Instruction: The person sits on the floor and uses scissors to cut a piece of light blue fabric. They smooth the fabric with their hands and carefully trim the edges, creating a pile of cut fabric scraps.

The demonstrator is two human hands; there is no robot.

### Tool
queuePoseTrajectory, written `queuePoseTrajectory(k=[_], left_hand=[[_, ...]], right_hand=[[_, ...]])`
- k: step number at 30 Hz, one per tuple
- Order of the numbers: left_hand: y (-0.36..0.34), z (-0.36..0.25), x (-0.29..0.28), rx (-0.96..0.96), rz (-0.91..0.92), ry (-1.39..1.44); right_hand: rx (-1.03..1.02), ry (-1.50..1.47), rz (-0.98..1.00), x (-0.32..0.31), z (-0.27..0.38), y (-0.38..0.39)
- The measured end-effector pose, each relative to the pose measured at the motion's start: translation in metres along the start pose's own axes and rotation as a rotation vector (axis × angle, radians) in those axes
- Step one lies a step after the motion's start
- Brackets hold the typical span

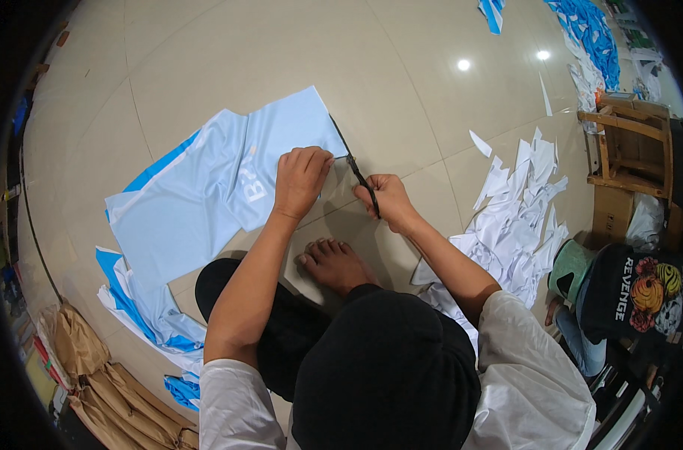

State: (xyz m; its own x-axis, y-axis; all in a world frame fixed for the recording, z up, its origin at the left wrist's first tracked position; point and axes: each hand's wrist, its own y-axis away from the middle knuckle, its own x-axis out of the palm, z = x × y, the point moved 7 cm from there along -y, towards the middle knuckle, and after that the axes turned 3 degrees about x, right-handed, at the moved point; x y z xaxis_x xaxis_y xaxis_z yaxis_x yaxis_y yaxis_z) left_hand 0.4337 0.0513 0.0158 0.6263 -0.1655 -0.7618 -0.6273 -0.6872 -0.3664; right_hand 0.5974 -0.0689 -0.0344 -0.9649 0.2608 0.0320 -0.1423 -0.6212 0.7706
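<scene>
A large piece of light blue fabric (184,202) with white lettering and a brighter blue edge lies spread over the tiled floor, ahead and to the left. My left hand (302,180) pinches its near right edge between thumb and fingers. In my right hand (392,202) are black scissors (362,178), gripped by the handles. Their blades point away from me, along the right edge of the fabric, and appear parted around it. How much cloth lies between the blades is hard to make out. My bare foot (338,266) rests on the floor just below the hands.
White fabric scraps (506,225) are heaped at the right. More blue and white cloth (150,307) lies at the left, near brown wrapped bundles (124,397). A wooden stool (630,150) stands far right; nearer, a person in a black printed shirt (630,292) sits by a green container (572,268).
</scene>
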Motion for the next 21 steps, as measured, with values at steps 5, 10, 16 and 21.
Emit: queuePoseTrajectory(k=[5,10,16,21], left_hand=[[-0.001,0.000,-0.001,-0.004,0.001,0.008],[-0.001,0.002,-0.001,-0.004,-0.012,0.026],[-0.001,0.000,-0.003,0.003,-0.017,0.028],[0.000,0.001,-0.002,-0.002,-0.009,0.030]], right_hand=[[0.011,0.001,-0.010,0.001,0.002,0.001],[0.015,0.029,-0.027,0.002,0.006,-0.001],[-0.003,0.017,-0.021,0.006,0.014,-0.007],[0.001,0.012,-0.025,0.007,0.015,-0.008]])
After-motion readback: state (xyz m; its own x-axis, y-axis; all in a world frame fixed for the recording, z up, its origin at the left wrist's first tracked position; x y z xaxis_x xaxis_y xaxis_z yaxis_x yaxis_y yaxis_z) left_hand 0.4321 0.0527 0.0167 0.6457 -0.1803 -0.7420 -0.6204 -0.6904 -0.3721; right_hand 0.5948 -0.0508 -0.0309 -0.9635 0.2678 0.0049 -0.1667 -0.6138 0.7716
